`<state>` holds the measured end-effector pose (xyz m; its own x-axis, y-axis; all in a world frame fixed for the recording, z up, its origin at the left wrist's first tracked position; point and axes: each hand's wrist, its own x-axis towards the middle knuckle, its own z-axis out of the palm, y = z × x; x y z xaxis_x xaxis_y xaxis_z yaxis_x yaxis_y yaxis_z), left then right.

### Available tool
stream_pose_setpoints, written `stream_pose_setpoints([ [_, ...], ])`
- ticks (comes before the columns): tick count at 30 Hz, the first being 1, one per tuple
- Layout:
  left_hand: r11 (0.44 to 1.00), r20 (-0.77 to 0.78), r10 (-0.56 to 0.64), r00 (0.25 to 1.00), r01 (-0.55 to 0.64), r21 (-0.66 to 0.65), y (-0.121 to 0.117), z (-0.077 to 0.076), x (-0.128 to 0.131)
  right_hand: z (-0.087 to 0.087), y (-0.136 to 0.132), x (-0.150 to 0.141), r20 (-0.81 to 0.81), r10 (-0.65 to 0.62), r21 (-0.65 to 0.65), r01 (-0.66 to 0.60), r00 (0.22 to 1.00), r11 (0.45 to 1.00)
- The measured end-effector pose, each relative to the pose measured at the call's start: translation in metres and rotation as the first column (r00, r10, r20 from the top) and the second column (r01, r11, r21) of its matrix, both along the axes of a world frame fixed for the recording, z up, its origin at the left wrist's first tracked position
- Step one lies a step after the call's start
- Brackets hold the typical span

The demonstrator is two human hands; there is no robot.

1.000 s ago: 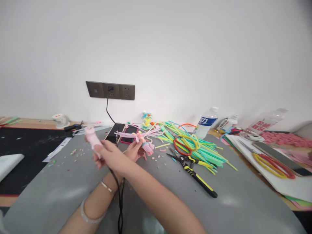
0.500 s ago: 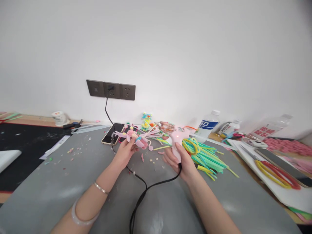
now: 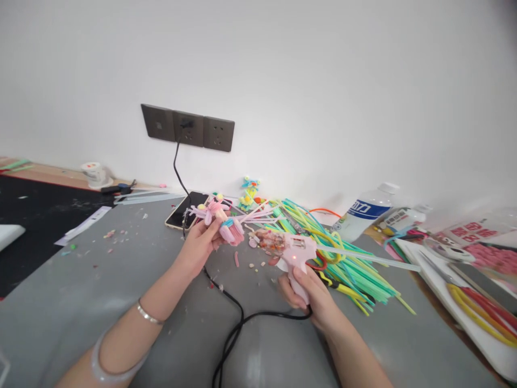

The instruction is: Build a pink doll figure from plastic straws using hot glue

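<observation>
Pinched in my left hand (image 3: 202, 242) is a small pink pipe-cleaner figure (image 3: 232, 230) with a blue band and pale stems sticking out to its sides. My right hand (image 3: 305, 291) wraps around the handle of a pink hot glue gun (image 3: 301, 250). The gun's red light is lit, and a clear glue stick (image 3: 371, 258) juts from its back. Its nozzle end, crusted with brownish residue, points left at the figure with a small gap between them. A black cord (image 3: 274, 313) runs from the handle's base across the mat.
Green and yellow pipe cleaners (image 3: 363, 275) lie behind the glue gun. A phone (image 3: 177, 216) is behind my left hand. A yellow-blue figure (image 3: 249, 194) stands by the wall. A bottle (image 3: 365, 213), scissors (image 3: 472, 302) and a wall socket (image 3: 188, 128) are around. Scraps dot the grey mat (image 3: 133, 280).
The glue gun has turned from facing away to lying sideways, nozzle toward the figure, and dropped slightly lower in view. The left hand still holds the figure. The camera view has shifted a little.
</observation>
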<state>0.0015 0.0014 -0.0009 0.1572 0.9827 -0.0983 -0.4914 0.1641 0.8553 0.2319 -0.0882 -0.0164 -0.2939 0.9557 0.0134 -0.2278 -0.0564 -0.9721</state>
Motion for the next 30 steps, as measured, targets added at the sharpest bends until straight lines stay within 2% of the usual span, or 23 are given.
stream_pose_setpoints([
  [9,0.996,-0.076,0.076,0.994,-0.078,-0.029,-0.007,0.003,0.004,0.002,-0.006,0.002,0.080,0.024,-0.013,-0.023,0.996,1.000],
  [18,0.997,-0.097,0.070,0.993,-0.072,-0.014,-0.009,0.008,0.004,-0.003,-0.011,0.005,0.083,0.074,-0.036,-0.071,0.994,0.997],
  [30,0.997,-0.120,0.071,0.990,-0.069,0.021,-0.009,0.003,0.003,-0.001,-0.011,0.003,0.124,0.064,-0.032,-0.061,0.990,0.998],
])
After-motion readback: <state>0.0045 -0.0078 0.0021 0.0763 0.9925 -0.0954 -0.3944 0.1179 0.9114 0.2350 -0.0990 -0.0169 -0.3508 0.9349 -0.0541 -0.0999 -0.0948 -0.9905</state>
